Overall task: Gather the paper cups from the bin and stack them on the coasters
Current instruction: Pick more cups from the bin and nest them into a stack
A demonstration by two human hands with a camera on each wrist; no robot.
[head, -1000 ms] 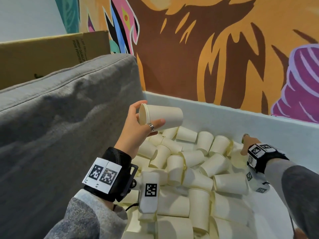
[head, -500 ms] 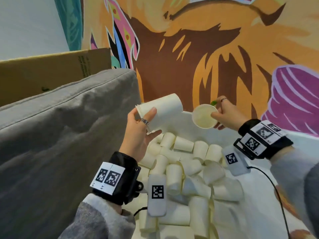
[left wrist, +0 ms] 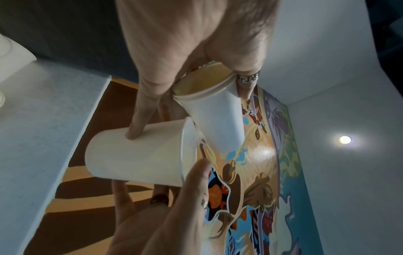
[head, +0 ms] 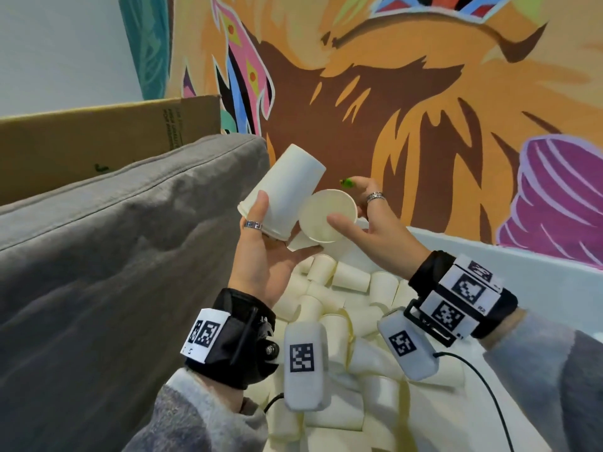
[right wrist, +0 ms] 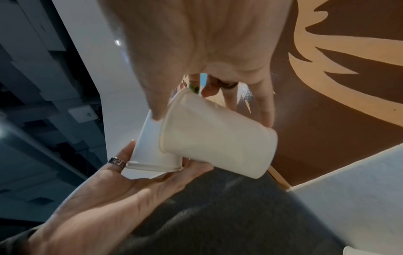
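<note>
My left hand (head: 283, 226) grips a cream paper cup (head: 287, 187) near its rim, with the cup's bottom pointing up and away. My right hand (head: 341, 202) pinches a second paper cup (head: 326, 215) at the rim, its mouth turned toward me. The two cups touch side to rim above the bin. In the left wrist view the left-hand cup (left wrist: 216, 119) sits above the right-hand cup (left wrist: 139, 155). The right wrist view shows the right-hand cup (right wrist: 216, 141) in front of the left-hand cup (right wrist: 148, 148). No coaster is in view.
Below my hands a white bin (head: 509, 275) holds several loose paper cups (head: 346, 308) lying on their sides. A grey cushion (head: 114, 256) rises at the left, with a cardboard box (head: 98, 138) behind it. A painted wall (head: 408, 93) stands behind the bin.
My right hand lifted a cup out of the bin and carried it left to the left-hand cup, which has tipped further bottom-up. The two cups now touch.
</note>
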